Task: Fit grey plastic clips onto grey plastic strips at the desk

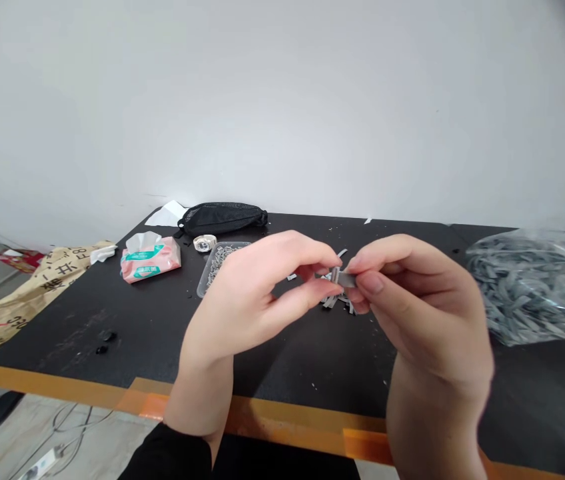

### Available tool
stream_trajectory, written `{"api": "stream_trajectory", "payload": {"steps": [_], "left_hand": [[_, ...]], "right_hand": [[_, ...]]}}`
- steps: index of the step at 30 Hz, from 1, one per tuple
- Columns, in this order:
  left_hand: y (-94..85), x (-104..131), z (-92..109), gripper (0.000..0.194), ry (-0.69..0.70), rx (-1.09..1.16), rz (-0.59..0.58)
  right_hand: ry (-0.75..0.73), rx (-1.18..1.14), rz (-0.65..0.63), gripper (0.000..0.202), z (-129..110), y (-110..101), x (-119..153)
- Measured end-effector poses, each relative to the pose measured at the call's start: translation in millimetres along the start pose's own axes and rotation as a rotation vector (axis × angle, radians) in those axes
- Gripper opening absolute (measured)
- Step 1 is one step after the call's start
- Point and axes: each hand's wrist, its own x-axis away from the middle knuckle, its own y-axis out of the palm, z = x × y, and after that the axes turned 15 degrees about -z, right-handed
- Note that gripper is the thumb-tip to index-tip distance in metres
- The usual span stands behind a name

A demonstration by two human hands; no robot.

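Observation:
Above the black table, my left hand point(267, 293) pinches one end of a small grey strip point(346, 279) between thumb and fingers. The other end of the same strip is between the thumb and fingertips of my right hand point(417, 300). Where my left fingertips meet it, the strip looks folded or layered. Partly hidden behind my hands, a loose pile of grey strips point(332, 301) lies on the table. A clear plastic tray point(204, 279) of small grey pieces stands beyond my left hand, partly covered by it.
The black table point(147, 333) has orange tape point(262, 417) along its front edge. A tissue pack point(151, 261), a watch point(205, 243) and a black pouch point(225, 217) are at the back left. A clear bag of grey strips point(537, 287) lies at the right.

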Motion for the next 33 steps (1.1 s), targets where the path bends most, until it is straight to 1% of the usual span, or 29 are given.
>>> {"api": "stream_trajectory", "payload": {"steps": [3,6,8,13,16,19,22,25,28,30,32,33], "left_hand": [[-0.4,-0.4,0.3,0.007,-0.009,0.022,-0.027],[-0.9,-0.6,0.4,0.003,-0.032,0.031,-0.048],[-1.3,-0.5,1.0,0.001,-0.046,0.014,-0.057],[-1.6,0.7,2.5,0.002,-0.08,-0.076,-0.074],[-1.6,1.3,2.1,0.003,-0.1,-0.097,-0.103],[-1.4,1.7,1.2,0.002,-0.099,-0.082,-0.12],[-0.5,1.3,0.6,0.002,-0.088,-0.064,-0.103],[0.3,0.5,0.2,0.001,-0.083,-0.077,-0.097],[-0.7,0.4,0.9,0.005,-0.082,-0.084,-0.097],[-2.1,0.8,1.9,0.007,-0.076,-0.087,-0.096],[-3.5,1.2,3.0,0.007,-0.088,-0.106,-0.096],[-3.8,1.3,3.4,0.006,-0.1,-0.122,-0.095]], "right_hand": [[0.007,-0.001,0.017,0.014,1.3,0.2,-0.1],[0.021,-0.003,0.0,0.015,2.5,-1.3,0.0],[0.016,0.023,0.001,0.015,3.4,-1.3,0.0],[-0.011,0.114,0.064,0.018,5.7,0.0,-0.9],[-0.015,0.134,0.067,0.019,6.7,-0.8,-1.9],[-0.012,0.162,0.036,0.02,6.2,-1.3,-2.6],[0.011,0.178,0.016,0.02,4.7,0.1,-2.8],[0.021,0.148,0.003,0.023,3.4,1.8,-3.3],[0.046,0.118,-0.022,0.019,2.5,-1.3,-5.3],[0.108,0.122,-0.07,0.013,1.7,-6.8,-7.3],[0.173,0.162,-0.154,0.004,0.5,-13.1,-8.8],[0.203,0.187,-0.187,0.006,-0.3,-15.7,-9.3]]}}
